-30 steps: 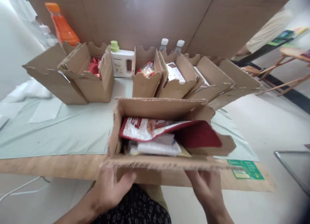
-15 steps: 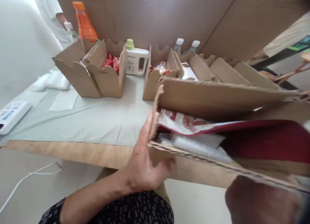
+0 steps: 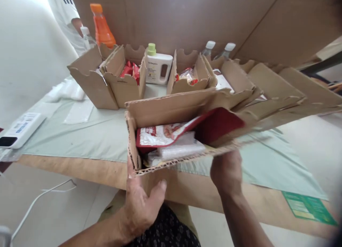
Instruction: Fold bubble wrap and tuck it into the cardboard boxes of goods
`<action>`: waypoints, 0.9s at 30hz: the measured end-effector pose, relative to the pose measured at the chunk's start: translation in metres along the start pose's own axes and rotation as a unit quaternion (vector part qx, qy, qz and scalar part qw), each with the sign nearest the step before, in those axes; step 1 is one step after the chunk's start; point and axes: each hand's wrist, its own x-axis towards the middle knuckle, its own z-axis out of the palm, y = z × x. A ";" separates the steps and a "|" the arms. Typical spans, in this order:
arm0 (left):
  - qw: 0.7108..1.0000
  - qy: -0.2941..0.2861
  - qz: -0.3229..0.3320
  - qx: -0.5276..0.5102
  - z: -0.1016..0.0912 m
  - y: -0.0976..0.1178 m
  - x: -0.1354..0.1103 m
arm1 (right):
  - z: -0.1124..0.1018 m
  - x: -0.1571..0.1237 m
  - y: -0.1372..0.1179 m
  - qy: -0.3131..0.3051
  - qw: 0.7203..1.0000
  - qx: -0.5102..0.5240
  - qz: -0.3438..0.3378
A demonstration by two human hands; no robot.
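Observation:
An open cardboard box is held over the table's front edge, tilted so its inside shows. Gripping its near left corner is my left hand, with the thumb along the front side and the other fingers partly hidden behind the end wall. At the right end of the front side, my right hand is closed on the box, its fingers mostly hidden and a little blurred. Within the box lie a red and white printed packet and some clear plastic wrap.
Several cardboard bins line the back, some with red packets. A white jug with a green cap and an orange bottle stand there. A white device lies left; a green sheet lies right. Someone's arm shows behind.
The box has moved left and now sits across the middle of the view. Both hands have shifted left with it, and the right hand has come clearly into view.

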 end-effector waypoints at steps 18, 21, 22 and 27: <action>0.993 0.003 0.099 0.066 -0.014 -0.039 -0.009 | 0.146 0.094 0.002 -0.086 0.991 0.099 -0.040; 0.992 0.002 0.092 0.090 -0.012 -0.037 -0.005 | 0.147 0.100 0.005 -0.060 0.993 0.093 -0.043; 0.991 0.000 0.092 0.094 -0.012 -0.037 -0.004 | 0.147 0.101 0.007 -0.049 0.994 0.093 -0.043; 0.993 0.014 0.066 0.094 -0.010 -0.045 -0.011 | 0.143 0.101 0.004 -0.026 0.993 0.110 -0.042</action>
